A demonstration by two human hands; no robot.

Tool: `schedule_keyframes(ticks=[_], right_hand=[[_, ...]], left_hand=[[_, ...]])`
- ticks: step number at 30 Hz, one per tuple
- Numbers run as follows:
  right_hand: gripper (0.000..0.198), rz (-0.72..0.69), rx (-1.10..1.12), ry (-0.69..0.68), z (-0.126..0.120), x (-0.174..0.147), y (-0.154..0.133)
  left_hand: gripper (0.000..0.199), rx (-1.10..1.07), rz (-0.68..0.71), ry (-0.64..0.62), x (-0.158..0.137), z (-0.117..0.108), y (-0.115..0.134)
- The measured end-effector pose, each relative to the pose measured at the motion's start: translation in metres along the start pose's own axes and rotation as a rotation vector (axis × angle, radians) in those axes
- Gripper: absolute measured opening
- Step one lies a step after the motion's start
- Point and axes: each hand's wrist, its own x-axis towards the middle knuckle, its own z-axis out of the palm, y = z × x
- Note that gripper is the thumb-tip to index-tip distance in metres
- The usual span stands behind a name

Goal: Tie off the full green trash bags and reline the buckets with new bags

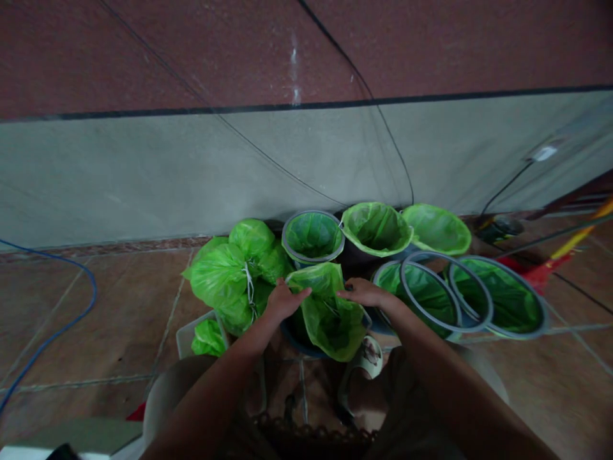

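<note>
In the head view, we see a crinkled, translucent green plastic bag (335, 326) at lower centre, sagging partly over a round dark-blue bin (306, 348). It lies between our hands: left hand (286, 300) and right hand (366, 294) each pinch its rim. A smooth grey ring (426, 254) overlaps green-lined round bins (517, 300) at right. Brown floor tiles (129, 332) meet a grey-and-maroon wall (143, 172) above.

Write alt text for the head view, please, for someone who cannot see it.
The left hand and right hand grip the edge of a green bag at a bin on a tiled floor. Tied green bags sit to the left; lined bins stand behind and to the right, before a wall.
</note>
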Motion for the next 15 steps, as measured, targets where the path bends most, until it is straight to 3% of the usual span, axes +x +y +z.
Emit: schedule_keyframes(ticks=[3, 6, 11, 15], right_hand=[[0.035, 0.003, -0.032, -0.024, 0.003, -0.002, -0.007], [0.020, 0.019, -0.033, -0.020, 0.003, -0.004, -0.014], [0.021, -0.018, 0.068, 0.024, 0.004, -0.002, -0.017], [0.030, -0.013, 0.107, 0.098, 0.009, 0.001, -0.010]], left_hand=[[0.083, 0.007, -0.002, -0.045, -0.008, 0.011, -0.004], [0.082, -0.121, 0.047, -0.053, -0.010, 0.024, -0.011], [0.078, -0.274, 0.067, -0.057, -0.005, 0.036, -0.019], [0.045, -0.259, 0.192, -0.187, -0.004, 0.032, -0.016]])
